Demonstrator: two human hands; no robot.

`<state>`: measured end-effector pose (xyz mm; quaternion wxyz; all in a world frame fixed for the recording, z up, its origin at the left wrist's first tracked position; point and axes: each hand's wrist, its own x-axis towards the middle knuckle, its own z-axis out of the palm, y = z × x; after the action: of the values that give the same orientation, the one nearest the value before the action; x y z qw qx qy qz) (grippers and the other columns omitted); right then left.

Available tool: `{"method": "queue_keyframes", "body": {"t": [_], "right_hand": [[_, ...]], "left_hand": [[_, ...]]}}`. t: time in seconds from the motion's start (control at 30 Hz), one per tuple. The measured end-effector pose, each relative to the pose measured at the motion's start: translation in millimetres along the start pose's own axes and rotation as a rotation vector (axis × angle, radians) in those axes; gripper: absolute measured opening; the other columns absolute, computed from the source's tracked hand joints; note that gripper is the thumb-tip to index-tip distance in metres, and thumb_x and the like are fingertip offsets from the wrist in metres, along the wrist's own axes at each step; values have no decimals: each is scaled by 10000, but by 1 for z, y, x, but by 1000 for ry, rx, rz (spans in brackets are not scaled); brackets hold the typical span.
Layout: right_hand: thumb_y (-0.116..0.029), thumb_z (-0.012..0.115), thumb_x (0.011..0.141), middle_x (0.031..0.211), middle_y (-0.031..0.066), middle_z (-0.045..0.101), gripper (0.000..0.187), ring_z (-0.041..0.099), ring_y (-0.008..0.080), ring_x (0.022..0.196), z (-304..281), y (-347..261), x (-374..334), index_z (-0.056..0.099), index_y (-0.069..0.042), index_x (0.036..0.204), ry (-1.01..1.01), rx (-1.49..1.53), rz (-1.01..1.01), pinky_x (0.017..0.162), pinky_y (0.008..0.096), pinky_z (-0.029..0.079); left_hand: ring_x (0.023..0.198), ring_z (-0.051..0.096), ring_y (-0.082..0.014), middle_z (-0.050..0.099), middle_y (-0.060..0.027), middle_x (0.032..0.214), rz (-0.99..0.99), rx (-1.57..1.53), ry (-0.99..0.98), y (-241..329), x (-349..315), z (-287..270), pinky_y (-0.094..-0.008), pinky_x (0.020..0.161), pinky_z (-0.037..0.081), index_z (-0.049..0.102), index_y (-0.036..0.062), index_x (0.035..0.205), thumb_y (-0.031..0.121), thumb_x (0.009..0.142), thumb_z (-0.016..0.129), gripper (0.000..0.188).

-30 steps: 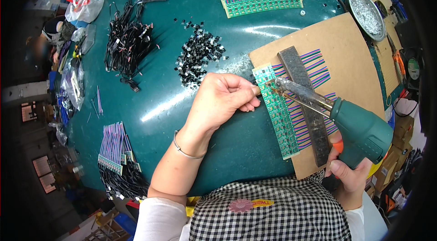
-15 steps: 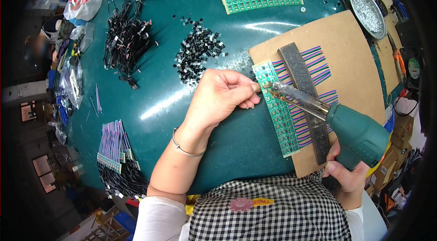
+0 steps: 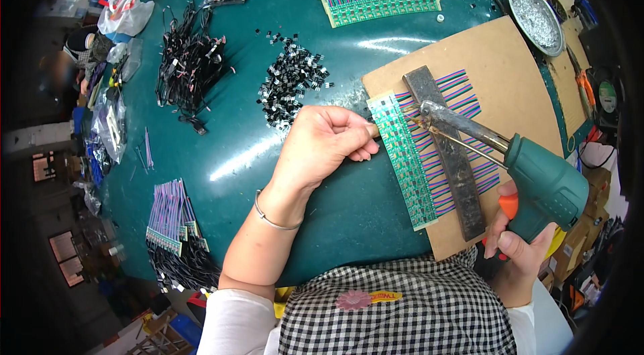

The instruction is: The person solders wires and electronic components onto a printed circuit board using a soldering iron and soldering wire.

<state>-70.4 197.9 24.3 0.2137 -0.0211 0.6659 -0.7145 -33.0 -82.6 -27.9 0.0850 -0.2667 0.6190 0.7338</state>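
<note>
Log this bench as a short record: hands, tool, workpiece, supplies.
Left hand: pinched, at the left edge of the green circuit-board panel; anything held is unclear
Right hand: gripping the green soldering gun
Dark bar: lying across the multicoloured wires
Support: brown sheet under bar and wires
Supplies: small black connectors piled, black cables heaped left of them

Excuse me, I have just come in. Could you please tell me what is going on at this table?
Someone's right grip holds a soldering gun. It points at a green board; whether they touch is unclear. The left grip is pinched at the board's left edge; anything it holds is too small to tell. A dark bar lies across the board's wires, over a brown sheet.
</note>
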Motion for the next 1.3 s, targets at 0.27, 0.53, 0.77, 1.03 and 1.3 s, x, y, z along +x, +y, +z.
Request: {"method": "queue_keyframes", "body": {"t": [0.27,0.53,0.77,1.03,1.3], "right_hand": [[-132,723,661,904,175,520,659,516,148,444,-4,0,4,359,142,1136,-10,58,-68,342,231,446],[-56,720,632,1073,240,487,693,539,153,517,-21,-1,5,348,99,1196,-44,88,-12,392,234,474],[-98,699,684,948,185,504,631,525,162,439,-24,2,6,330,132,1142,-89,68,-119,347,257,463],[41,649,649,1122,217,479,684,562,157,607,0,-12,5,311,93,1242,-123,197,16,470,244,496],[96,599,758,1171,185,474,586,596,170,735,27,-5,7,300,76,1261,-456,147,12,606,274,510]], "left_hand": [[597,613,-113,660,-105,722,-35,0,-29,7,-7,-4,-212,574,505,652,-47,859,87,816,637,141],[663,541,-152,619,-39,727,616,945,539,15,14,-30,-276,618,450,676,35,772,72,689,725,103],[681,501,-155,571,-33,719,742,1273,543,18,20,-30,-297,627,420,600,28,763,39,678,712,141],[652,582,-146,630,-75,741,690,614,225,26,-41,14,-234,606,467,646,-2,865,7,740,672,128],[783,616,-235,650,-93,931,1031,347,-128,12,-71,70,-315,653,491,695,53,855,78,652,749,211]]}}
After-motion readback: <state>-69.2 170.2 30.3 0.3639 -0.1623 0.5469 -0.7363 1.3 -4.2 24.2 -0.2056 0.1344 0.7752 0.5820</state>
